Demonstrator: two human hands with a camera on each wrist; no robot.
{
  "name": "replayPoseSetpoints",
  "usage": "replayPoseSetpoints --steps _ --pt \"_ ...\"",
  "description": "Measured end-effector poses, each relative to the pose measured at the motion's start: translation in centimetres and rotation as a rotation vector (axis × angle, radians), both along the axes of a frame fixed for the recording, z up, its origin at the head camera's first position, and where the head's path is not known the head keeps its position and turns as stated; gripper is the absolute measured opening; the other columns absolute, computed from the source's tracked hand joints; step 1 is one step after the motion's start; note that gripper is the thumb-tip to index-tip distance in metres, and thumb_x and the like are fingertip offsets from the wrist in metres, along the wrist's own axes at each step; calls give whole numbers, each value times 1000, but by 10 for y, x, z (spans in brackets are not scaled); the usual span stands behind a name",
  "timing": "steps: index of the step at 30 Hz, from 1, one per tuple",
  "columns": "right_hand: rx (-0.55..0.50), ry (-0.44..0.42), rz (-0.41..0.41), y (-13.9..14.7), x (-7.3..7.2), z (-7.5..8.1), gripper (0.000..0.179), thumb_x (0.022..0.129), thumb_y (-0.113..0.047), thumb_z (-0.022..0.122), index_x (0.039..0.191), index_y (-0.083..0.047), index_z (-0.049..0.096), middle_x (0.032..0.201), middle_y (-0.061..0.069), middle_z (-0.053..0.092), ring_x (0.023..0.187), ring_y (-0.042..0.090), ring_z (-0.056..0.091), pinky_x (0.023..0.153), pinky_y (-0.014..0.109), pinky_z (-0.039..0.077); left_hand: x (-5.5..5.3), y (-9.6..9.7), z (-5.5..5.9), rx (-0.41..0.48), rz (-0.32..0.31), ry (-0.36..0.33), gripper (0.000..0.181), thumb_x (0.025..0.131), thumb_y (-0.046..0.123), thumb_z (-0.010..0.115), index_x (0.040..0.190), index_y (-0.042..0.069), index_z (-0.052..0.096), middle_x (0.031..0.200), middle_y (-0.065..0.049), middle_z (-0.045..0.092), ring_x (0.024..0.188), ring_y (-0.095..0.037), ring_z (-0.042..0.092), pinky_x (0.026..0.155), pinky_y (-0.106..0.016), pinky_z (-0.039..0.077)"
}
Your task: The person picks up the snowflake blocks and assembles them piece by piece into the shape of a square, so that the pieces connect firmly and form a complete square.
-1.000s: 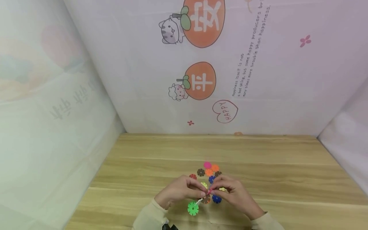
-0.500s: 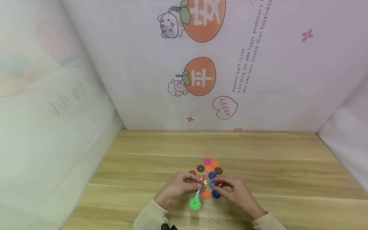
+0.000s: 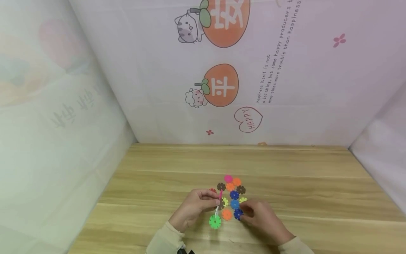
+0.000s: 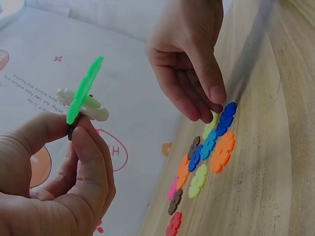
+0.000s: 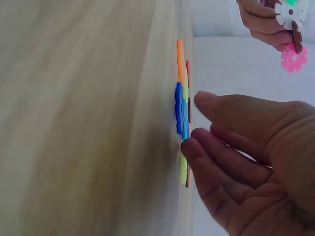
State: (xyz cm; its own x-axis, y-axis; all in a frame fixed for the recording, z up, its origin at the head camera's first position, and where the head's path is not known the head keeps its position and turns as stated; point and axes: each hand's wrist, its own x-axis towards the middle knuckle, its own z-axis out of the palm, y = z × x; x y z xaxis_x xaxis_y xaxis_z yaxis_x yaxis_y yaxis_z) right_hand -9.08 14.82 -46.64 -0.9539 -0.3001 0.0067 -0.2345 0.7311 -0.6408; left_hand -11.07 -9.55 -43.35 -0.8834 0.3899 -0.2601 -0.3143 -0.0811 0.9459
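Between thumb and fingers, my left hand (image 3: 195, 208) pinches a short chain of slotted plastic discs raised off the table. A green disc (image 3: 215, 222) forms the near end. Behind it are a white disc (image 5: 286, 14), a brown disc (image 5: 297, 39) and a pink disc (image 5: 294, 58) at the far end. My right hand (image 3: 263, 218) hovers low at the right of the loose discs, thumb and fingers apart and nothing between them. Closest to its fingertips lies a dark blue disc (image 3: 238, 214). A yellow disc (image 3: 243, 200) is partly behind that hand.
On the wooden table (image 3: 158, 165) lie several loose discs, among them a light blue disc (image 3: 234, 204), an orange disc (image 3: 226, 214) and a pink disc (image 3: 228, 179). A printed cloth (image 3: 285, 120) stands as a wall at the back.
The right hand has let go of the pink end of the chain and moved right and down toward the dark blue disc. The left hand has drawn the chain slightly left.
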Motion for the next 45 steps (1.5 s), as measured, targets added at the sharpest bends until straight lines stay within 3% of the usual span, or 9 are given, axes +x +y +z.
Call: replayPoseSetpoints --steps 13,19,26,31,37,45 --pt "31 -49 38 -9 -8 0 27 74 -9 83 98 -6 73 87 0 70 75 8 59 65 20 52 1 1 0 14 -5 4 19 87 -1 69 105 -7 66 92 -4 73 85 -13 70 86 -33 58" --pt "3 -2 77 -6 -6 -2 25 74 -8 83 97 -9 73 92 -2 63 79 8 57 68 18 50 3 1 -2 16 -6 4 18 87 -1 69 104 -6 65 91 -3 73 85 -14 70 87 -35 58" --pt "-80 -37 127 0 -5 -4 14 81 -10 78 94 -14 75 90 -5 66 79 3 57 68 19 50 7 2 -2 19 -6 6 19 87 0 69 105 -6 65 92 -4 73 84 -13 71 86 -32 58" --pt "-192 -139 38 1 -7 -1 14 84 -11 76 97 -13 74 90 -4 70 81 8 62 70 18 52 8 3 -1 32 -10 14 18 87 1 70 103 -5 66 91 -4 74 84 -13 71 84 -31 58" --pt "-314 -183 -96 0 -9 10 20 84 -16 76 102 -9 73 91 1 73 83 13 66 71 19 54 10 3 1 42 -28 23 17 87 2 70 103 -4 66 91 -2 74 84 -13 71 86 -33 58" --pt "-537 -285 -252 -6 -14 31 32 84 -21 78 108 -1 71 94 7 72 85 17 68 77 29 58 13 2 -1 49 -44 24 14 88 5 70 100 -1 67 89 0 73 84 -12 71 86 -32 58"
